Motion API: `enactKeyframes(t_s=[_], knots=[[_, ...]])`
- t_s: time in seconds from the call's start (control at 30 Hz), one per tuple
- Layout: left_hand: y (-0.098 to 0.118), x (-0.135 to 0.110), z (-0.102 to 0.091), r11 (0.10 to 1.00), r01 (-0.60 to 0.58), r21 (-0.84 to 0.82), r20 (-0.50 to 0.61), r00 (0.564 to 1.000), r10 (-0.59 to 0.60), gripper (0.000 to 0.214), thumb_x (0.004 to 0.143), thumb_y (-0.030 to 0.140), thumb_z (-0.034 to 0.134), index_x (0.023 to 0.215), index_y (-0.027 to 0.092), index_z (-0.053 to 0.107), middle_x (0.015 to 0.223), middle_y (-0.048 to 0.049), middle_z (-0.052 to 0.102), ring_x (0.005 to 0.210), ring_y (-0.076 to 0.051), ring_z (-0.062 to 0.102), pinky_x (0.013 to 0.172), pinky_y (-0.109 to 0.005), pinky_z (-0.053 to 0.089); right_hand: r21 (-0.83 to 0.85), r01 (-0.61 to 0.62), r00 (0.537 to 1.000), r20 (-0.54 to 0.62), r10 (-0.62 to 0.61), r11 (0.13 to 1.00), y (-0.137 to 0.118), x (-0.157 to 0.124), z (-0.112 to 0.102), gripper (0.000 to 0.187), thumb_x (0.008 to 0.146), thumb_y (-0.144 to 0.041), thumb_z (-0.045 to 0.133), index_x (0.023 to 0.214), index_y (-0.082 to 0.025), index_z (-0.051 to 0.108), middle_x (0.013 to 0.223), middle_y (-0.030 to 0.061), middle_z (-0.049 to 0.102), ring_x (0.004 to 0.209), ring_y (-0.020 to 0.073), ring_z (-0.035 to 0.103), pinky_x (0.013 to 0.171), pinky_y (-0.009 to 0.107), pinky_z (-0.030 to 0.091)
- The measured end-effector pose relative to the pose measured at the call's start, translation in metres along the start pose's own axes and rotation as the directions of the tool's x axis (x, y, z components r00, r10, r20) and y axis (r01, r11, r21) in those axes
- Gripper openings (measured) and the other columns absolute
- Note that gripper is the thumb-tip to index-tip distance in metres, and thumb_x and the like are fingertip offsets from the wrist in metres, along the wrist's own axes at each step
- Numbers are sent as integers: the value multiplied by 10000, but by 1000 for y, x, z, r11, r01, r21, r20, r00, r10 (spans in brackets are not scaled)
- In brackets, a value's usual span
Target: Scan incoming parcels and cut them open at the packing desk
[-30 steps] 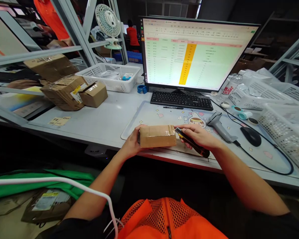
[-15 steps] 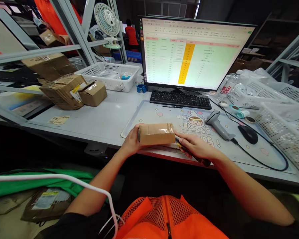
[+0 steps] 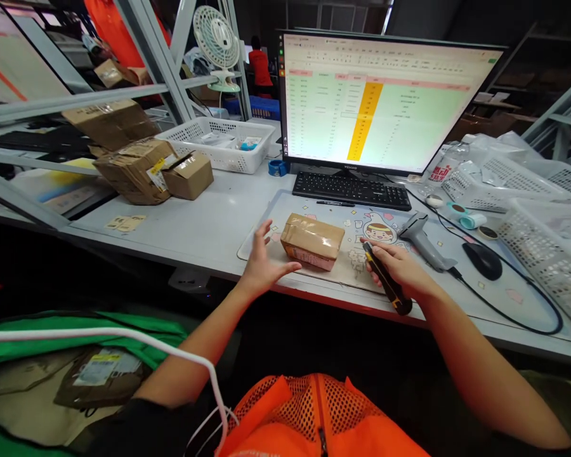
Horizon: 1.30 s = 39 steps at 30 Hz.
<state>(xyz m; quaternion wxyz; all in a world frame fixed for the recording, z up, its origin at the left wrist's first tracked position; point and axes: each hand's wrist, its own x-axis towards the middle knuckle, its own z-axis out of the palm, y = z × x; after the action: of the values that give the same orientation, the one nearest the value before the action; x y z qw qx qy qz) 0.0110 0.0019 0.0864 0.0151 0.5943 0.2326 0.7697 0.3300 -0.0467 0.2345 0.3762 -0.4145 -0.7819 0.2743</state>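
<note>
On a pale desk mat (image 3: 285, 204) printed with a cartoon face, near the front edge of a grey workbench (image 3: 209, 219), sits a small cardboard box (image 3: 313, 238) with shiny clear tape across its top and printing on the side nearest the wearer. The person's left hand (image 3: 259, 270) is spread wide beside the box's left end, fingers raised and thumb stretched along the near side; whether the thumb touches the cardboard is hard to tell. The right hand (image 3: 394, 263), apart from the box on its right, is curled around a black-and-yellow utility knife (image 3: 385, 279). The knife's front end points up and left, its handle end toward the wearer; whether any blade is out cannot be made out.

To the right of that hand lie a grey barcode scanner (image 3: 426, 244) and a black mouse (image 3: 482, 261). Beyond the box are a pen (image 3: 335, 204), a black keyboard (image 3: 351, 190) and a large monitor (image 3: 323, 114) showing a spreadsheet with one orange column. At the back left, a white perforated basket (image 3: 240, 164) stands behind a small closed carton (image 3: 190, 178), which is beside larger, creased cartons (image 3: 133, 174). A small fan (image 3: 216, 37) stands behind the basket. The wearer has an orange mesh vest (image 3: 352, 431).
</note>
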Motion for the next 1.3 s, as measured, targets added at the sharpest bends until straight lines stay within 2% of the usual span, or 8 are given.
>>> enactKeyframes(t_s=[0.13, 0.33, 0.7, 0.83, 0.93, 1.07, 1.17, 1.3], knots=[[-14, 35, 14, 967, 216, -136, 343, 926, -159, 1444, 706, 548, 916, 1742, 192, -25, 1754, -208, 174, 1609, -334, 305, 1331, -459, 276, -3, -18, 996, 87, 18, 1000, -17, 16, 13, 340, 1342, -226, 290, 1641, -98, 389, 979, 65, 506, 676, 126, 535, 546, 137, 503], [-14, 25, 14, 1000, -20, 2, 293, 956, 18, 1041, 701, 508, 942, 1524, 172, 400, 1517, -157, 435, 1453, -301, 463, 1273, -442, 374, -41, 63, 985, 163, -55, 997, -23, 21, 15, 332, 1340, -217, 285, 1612, -80, 419, 982, 69, 517, 675, 125, 545, 562, 141, 519], [-23, 18, 16, 943, -332, 25, 273, 910, 313, 705, 841, 198, 735, 1449, 229, 378, 1366, -88, 521, 1173, -196, 585, 994, -317, 493, -202, 340, 923, 261, -284, 919, 1, -18, 23, 586, 1329, -468, 443, 1742, -75, 307, 932, 64, 524, 679, 142, 557, 596, 172, 538], [-21, 18, 16, 966, -259, 9, 282, 927, 246, 715, 834, 267, 806, 1418, 214, 397, 1295, -82, 556, 1101, -198, 591, 958, -328, 500, -383, 399, 906, 306, -293, 833, 4, -29, 14, 604, 1338, -518, 346, 1734, -62, 328, 911, 55, 535, 652, 136, 555, 605, 181, 528], [-20, 16, 18, 982, -185, 19, 260, 950, 174, 855, 774, 453, 918, 1407, 199, 402, 1292, -97, 573, 1133, -236, 585, 991, -377, 497, -599, 467, 883, 273, -383, 650, -14, -27, 2, 532, 1299, -461, 346, 1620, -62, 488, 915, 57, 543, 680, 146, 555, 615, 196, 496], [-21, 13, 21, 981, -185, 59, 218, 961, 168, 891, 749, 525, 929, 1402, 203, 415, 1310, -105, 563, 1182, -279, 562, 1009, -428, 490, -884, 426, 787, 255, -562, 195, -65, -21, 25, 247, 1208, -278, 519, 1302, -103, 667, 1085, 78, 563, 923, 204, 565, 862, 321, 505], [-20, 11, 22, 980, -186, 69, 188, 967, 170, 891, 736, 508, 939, 1391, 190, 425, 1289, -114, 566, 1152, -283, 570, 977, -434, 495, -917, 383, 844, 397, -361, -113, -101, -19, 77, 191, 1157, -173, 750, 1335, -128, 695, 1129, 67, 542, 990, 229, 562, 933, 384, 544], [-17, 9, 22, 979, -184, 87, 165, 972, 168, 800, 740, 485, 915, 1308, 167, 451, 1228, -124, 572, 1091, -292, 576, 924, -449, 495, -874, 366, 893, 427, -144, -321, -123, -14, 132, 137, 1167, -138, 734, 1279, -86, 676, 1018, 56, 510, 970, 220, 572, 931, 377, 581]])
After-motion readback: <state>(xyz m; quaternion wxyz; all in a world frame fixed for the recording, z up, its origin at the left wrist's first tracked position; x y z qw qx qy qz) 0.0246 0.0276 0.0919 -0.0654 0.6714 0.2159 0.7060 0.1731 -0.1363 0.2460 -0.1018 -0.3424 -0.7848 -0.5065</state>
